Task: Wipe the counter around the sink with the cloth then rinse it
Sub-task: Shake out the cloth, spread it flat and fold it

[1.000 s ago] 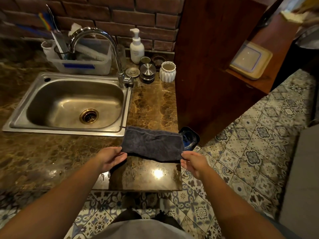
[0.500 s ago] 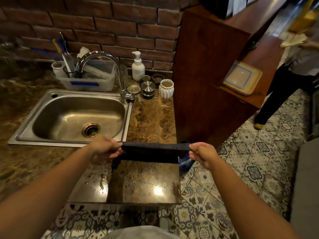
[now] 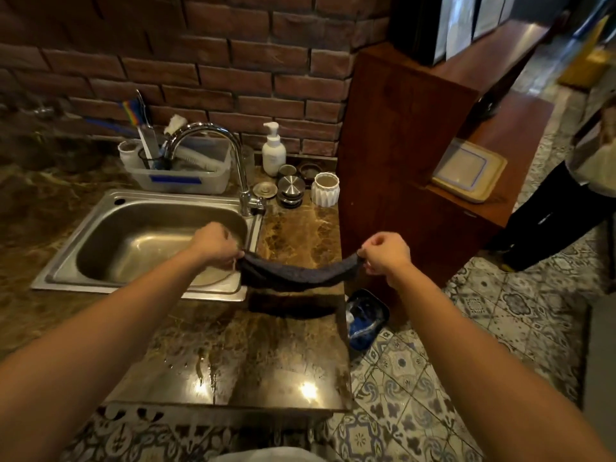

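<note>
So the cloth (image 3: 293,278) is a dark charcoal-navy, the worktop (image 3: 300,235) is glossy brown marble with tan veining, and the sink (image 3: 150,198) is plain silver steel. The wall (image 3: 233,61) is reddish-brown brick with dark mortar lines, the cabinet (image 3: 400,145) is deep red-brown wood, and the floor (image 3: 416,395) has blue-and-white floral patterned tiles. The soap bottle (image 3: 274,151) and ribbed cup (image 3: 325,189) are both white, and the tub (image 3: 176,179) has a blue strip.

Sink (image 3: 100,251) left, faucet (image 3: 233,155) behind, cabinet (image 3: 400,161) right of counter (image 3: 300,235).
</note>
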Motion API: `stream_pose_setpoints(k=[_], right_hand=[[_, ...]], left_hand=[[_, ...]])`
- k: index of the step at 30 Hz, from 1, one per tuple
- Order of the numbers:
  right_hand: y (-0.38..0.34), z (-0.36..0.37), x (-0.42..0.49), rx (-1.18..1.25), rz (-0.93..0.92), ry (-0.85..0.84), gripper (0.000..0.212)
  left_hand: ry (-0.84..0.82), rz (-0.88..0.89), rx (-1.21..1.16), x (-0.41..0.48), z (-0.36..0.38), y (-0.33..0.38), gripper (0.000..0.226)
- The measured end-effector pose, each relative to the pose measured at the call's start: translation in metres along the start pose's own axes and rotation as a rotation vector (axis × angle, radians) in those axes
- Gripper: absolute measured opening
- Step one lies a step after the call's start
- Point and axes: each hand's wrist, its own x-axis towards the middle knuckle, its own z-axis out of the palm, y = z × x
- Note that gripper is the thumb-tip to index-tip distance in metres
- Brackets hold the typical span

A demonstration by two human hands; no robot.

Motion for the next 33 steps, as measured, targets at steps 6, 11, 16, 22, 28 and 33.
stream_pose_setpoints(k=[6, 11, 16, 22, 28, 33], right_hand=[[-0.074, -0.004, -0.019, -0.194, -0.509, -0.124, 0.006], [-0.117, 0.005, -0.045, -0.227, -0.723, -0.399, 0.03], [-0.119, 0.004, -0.044, 0.047, -0.54, -0.528, 0.015], [-0.098, 0.011, -0.043, 0.24, -0.332, -0.572, 0.004], [-0.082, 0.004, -0.04, 0.67, -0.027, -0.544, 0.009], [-0.07, 0.005, -0.041, 0.861, 0.165, -0.56, 0.01]], left_hand=[[-0.037, 0.433, 0.32, -0.024, -0.016, 0.069, 0.011], [-0.079, 0.576, 0.375, -0.044, -0.01, 0.112, 0.009], [-0.144, 0.341, -0.288, -0.047, 0.0, 0.105, 0.034], [-0.089, 0.268, -0.602, -0.044, 0.03, 0.062, 0.034], [-0.017, 0.381, -0.033, -0.033, 0.068, 0.014, 0.034], [-0.016, 0.279, -0.156, -0.018, 0.079, 0.002, 0.027]])
